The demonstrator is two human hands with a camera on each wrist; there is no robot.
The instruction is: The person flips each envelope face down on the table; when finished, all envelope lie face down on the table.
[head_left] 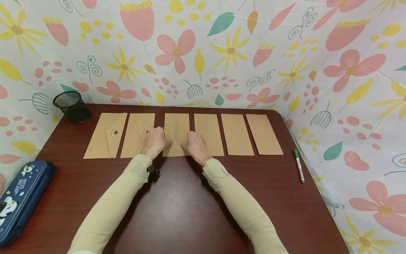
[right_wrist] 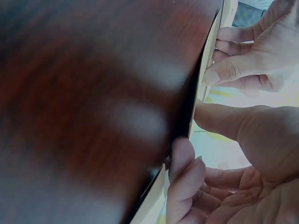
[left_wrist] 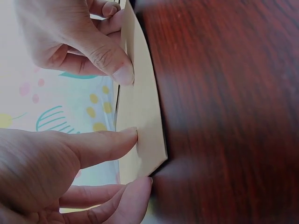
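Between my two hands lies a plain brown kraft-paper envelope (head_left: 176, 144), third from the left in a row. My left hand (head_left: 155, 143) pinches its left edge, thumb on the paper and curled fingers at the side. On the opposite edge my right hand (head_left: 197, 147) grips it in a like way; the right wrist view shows its thumb (right_wrist: 212, 116) on the paper and the forefinger (right_wrist: 182, 156) curled at the edge. In the left wrist view the near edge of the envelope (left_wrist: 149, 112) bows slightly.
Left of it lie two envelopes, the outer one (head_left: 98, 137) with a small black printed mark; several plain ones (head_left: 236, 135) lie right. A black mesh pen cup (head_left: 74, 109) stands back left, a blue pencil case (head_left: 23, 197) front left. A green-capped marker (head_left: 299, 165) lies right.
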